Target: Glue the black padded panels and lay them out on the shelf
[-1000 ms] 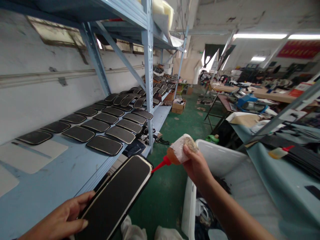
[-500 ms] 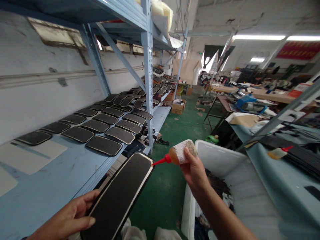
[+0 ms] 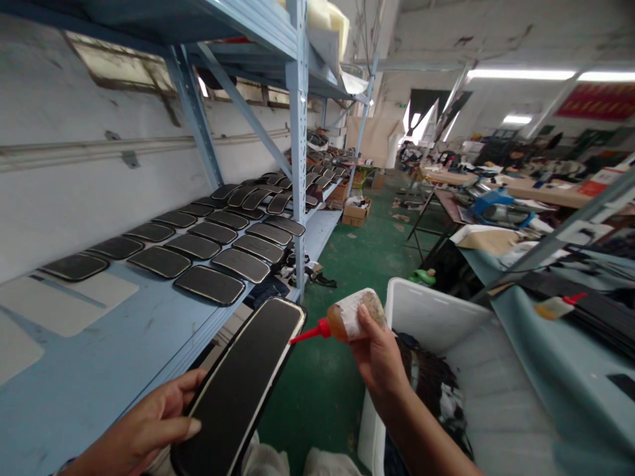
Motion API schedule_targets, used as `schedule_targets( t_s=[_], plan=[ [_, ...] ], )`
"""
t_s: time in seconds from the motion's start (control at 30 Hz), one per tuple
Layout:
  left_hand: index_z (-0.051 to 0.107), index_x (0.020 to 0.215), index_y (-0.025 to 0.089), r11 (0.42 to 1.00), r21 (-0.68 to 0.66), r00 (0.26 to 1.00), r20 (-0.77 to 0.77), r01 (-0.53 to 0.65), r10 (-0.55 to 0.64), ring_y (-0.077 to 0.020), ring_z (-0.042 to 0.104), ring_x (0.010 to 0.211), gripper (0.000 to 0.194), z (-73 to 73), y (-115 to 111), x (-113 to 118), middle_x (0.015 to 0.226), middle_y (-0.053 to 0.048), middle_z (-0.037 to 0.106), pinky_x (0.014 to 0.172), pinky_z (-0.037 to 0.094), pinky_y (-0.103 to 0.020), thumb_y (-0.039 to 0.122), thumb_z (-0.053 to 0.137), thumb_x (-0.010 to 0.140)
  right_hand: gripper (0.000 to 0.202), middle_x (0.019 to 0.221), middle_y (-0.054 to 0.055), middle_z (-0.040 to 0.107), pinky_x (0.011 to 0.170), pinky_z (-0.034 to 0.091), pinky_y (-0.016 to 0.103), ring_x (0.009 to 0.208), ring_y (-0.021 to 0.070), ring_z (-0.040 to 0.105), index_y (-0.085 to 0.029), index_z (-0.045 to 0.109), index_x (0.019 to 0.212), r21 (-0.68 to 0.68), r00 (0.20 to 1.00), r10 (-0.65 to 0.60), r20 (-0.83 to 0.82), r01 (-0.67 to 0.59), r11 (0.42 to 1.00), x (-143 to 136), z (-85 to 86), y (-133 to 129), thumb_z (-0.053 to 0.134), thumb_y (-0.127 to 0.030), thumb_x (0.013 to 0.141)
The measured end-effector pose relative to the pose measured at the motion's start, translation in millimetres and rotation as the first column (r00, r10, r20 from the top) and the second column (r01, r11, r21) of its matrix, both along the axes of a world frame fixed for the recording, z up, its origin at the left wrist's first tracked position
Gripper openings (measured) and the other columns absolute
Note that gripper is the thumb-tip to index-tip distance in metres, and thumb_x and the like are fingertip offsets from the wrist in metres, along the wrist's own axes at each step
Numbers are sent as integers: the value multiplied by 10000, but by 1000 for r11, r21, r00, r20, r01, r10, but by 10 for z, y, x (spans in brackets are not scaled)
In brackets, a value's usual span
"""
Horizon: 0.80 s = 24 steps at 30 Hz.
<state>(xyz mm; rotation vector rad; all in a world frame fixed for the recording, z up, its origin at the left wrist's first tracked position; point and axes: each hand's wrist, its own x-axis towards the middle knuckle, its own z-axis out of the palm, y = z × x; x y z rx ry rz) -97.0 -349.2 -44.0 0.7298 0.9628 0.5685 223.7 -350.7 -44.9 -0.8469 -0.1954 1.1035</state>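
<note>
My left hand (image 3: 159, 420) is closed on the near left edge of a long black panel (image 3: 243, 383) with rounded corners and a pale line round its rim. The panel is held tilted in the air, its far end near the shelf edge. My right hand (image 3: 374, 347) is wrapped round a glue bottle (image 3: 350, 316) with a white label, amber contents and a red nozzle. The bottle lies almost level, and its nozzle tip is at the panel's right edge, a little below the far corner. Whether the tip touches cannot be made out.
Several similar black panels (image 3: 211, 285) lie in rows on the blue shelf (image 3: 149, 330) to the left. A white bin (image 3: 421, 301) with dark scraps stands at the right. Beyond it, another bottle (image 3: 553, 307) with a red nozzle lies on a covered table (image 3: 540, 357).
The nozzle tip has moved from the far right corner of the panel down along its right edge towards me. The panel has shifted slightly; both hands keep their hold.
</note>
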Motion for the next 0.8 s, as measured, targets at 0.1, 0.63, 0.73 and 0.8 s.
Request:
schedule_targets(
  t_s=[0.1,0.63,0.73,0.8],
  plan=[
    [709,1140,236,997,-6,997,30,77,-76,-371,721,1010,456,39,18,21,1114,-93,787,872,576,-482,167,773,694,421,874,12,732,698,560,227,768,140,669,-162,703,936,-12,1000,-8,-12,8,1000,-55,-18,-41,915,-310,603],
    [699,1027,195,999,-9,994,99,-42,43,-284,749,903,372,155,-6,228,977,-62,811,812,591,-400,56,719,682,370,924,38,708,747,537,311,792,190,651,-223,666,1065,95,977,144,156,-160,983,-240,-56,-323,810,-360,752],
    [686,1033,178,998,11,994,91,-62,60,-294,753,891,376,154,4,251,987,-85,808,806,595,-413,54,714,679,485,1000,85,727,826,537,391,874,244,672,-220,632,1158,106,972,166,169,-185,977,-259,-36,-376,817,-370,736],
    [670,1082,168,998,14,994,96,-57,56,-308,753,896,411,161,13,269,1016,-102,801,808,595,-436,54,697,688,534,1019,102,731,836,537,407,905,262,674,-216,612,1192,120,969,170,181,-194,974,-269,-25,-412,824,-363,725]
  ],
)
